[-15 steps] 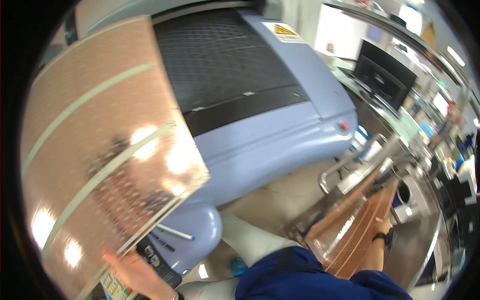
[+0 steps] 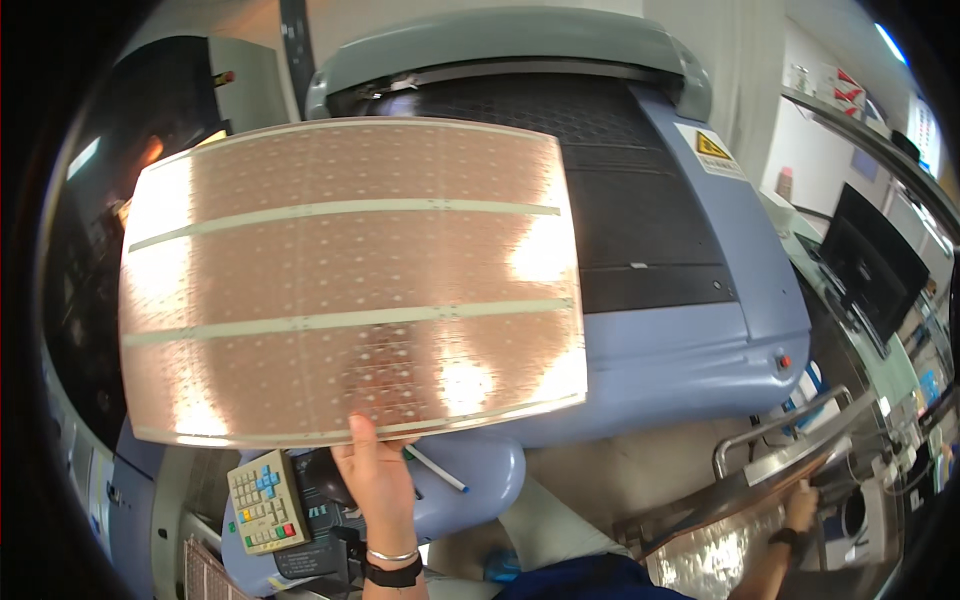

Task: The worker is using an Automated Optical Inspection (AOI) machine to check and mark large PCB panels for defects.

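Note:
My left hand [image 2: 372,465] grips a large copper-coloured circuit board panel [image 2: 370,262] by its lower edge, thumb on the face and fingers behind. The panel is raised in front of me, with two pale strips across it and rows of small dots. It hides part of a blue-grey machine [image 2: 640,385] with a black bed. Low at the right, my right hand [image 2: 800,507] is closed at the far edge of a second, shiny panel [image 2: 705,560] by a metal rack. Its fingertips are small and partly hidden.
Below the raised panel, a beige keypad [image 2: 265,503] and a white marker [image 2: 438,469] lie on the machine's rounded ledge. A metal rail [image 2: 770,425] rises at the right. Beyond it, a black monitor [image 2: 862,262] stands on a side bench. A red button [image 2: 784,362] marks the machine's corner.
My view has swung left. The panel in my left hand has turned more level and now faces me whole. The right hand stays at the second panel, whose face now reflects bright light.

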A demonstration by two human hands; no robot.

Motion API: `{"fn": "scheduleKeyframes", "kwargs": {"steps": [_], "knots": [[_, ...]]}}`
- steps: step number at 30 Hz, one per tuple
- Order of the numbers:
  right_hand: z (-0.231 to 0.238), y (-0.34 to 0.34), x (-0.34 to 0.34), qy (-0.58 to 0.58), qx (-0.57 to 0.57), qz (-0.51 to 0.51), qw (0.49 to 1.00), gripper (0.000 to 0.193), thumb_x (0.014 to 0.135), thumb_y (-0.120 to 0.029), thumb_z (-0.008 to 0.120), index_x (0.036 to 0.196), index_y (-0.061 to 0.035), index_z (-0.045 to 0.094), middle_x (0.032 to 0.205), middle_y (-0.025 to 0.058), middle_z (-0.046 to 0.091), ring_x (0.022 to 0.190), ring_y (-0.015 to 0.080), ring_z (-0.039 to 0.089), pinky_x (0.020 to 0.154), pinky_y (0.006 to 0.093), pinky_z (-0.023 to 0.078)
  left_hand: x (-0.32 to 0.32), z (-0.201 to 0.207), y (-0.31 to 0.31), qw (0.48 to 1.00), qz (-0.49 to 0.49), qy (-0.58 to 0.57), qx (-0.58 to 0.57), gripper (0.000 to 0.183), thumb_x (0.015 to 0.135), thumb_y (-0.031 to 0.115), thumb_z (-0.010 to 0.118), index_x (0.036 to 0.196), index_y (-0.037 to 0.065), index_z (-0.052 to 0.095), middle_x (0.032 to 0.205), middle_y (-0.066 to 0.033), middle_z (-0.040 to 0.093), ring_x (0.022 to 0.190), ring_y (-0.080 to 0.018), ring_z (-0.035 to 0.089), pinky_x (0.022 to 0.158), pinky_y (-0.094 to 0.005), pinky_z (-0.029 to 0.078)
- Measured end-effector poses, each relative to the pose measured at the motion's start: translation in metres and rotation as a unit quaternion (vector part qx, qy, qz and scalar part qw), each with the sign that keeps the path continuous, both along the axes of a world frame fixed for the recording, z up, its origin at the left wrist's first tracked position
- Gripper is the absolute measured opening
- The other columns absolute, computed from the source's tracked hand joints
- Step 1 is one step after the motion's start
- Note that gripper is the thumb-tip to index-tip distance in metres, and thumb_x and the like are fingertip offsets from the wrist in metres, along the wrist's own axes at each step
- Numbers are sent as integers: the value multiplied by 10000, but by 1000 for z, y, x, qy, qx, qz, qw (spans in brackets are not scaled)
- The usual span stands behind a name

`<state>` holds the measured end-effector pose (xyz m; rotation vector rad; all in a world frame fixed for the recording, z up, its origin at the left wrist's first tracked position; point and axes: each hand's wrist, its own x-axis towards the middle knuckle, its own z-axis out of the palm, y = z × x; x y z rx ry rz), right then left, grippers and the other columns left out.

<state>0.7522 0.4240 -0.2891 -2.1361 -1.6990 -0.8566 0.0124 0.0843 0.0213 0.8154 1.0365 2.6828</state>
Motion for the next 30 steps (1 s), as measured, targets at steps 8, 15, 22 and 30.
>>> {"fn": "scheduleKeyframes", "kwargs": {"steps": [8, 15, 22, 30], "knots": [[351, -32, -302, 538, 15, 607, 585, 507, 1053, -334, 434, 1458, -32, 384, 1338, 217, 551, 1193, 260, 571, 1038, 364, 435, 22, 31, 35, 998, -58, -20, -29, 251, 1017, 230, 526, 1200, 62, 566, 1063, -72, 673, 924, -188, 693, 697, -360, 623], [353, -17, -509, 710, -289, 525, 369, 425, 1026, -281, 521, 1360, -19, 493, 1220, 150, 632, 1118, 212, 616, 959, 314, 476, 29, 43, 79, 993, -111, -10, -40, 307, 1024, 285, 528, 1019, 1, 647, 912, -40, 674, 795, -97, 654, 728, -254, 570], [337, 61, -556, 754, -169, 566, 286, 203, 1002, -246, 567, 1037, -57, 631, 867, 12, 639, 748, 116, 621, 659, 248, 516, 15, 76, 133, 949, -246, 47, -193, 418, 1020, 351, 523, 1103, -48, 620, 946, -76, 675, 875, -165, 681, 771, -309, 587], [391, 186, -541, 741, -93, 535, 394, 246, 986, -214, 584, 759, -121, 565, 578, -20, 528, 422, 97, 505, 369, 252, 407, -91, 91, 122, 848, 267, 379, -256, 205, 952, 153, 613, 1090, 31, 702, 980, -132, 694, 794, -217, 646, 718, -293, 524]]}}
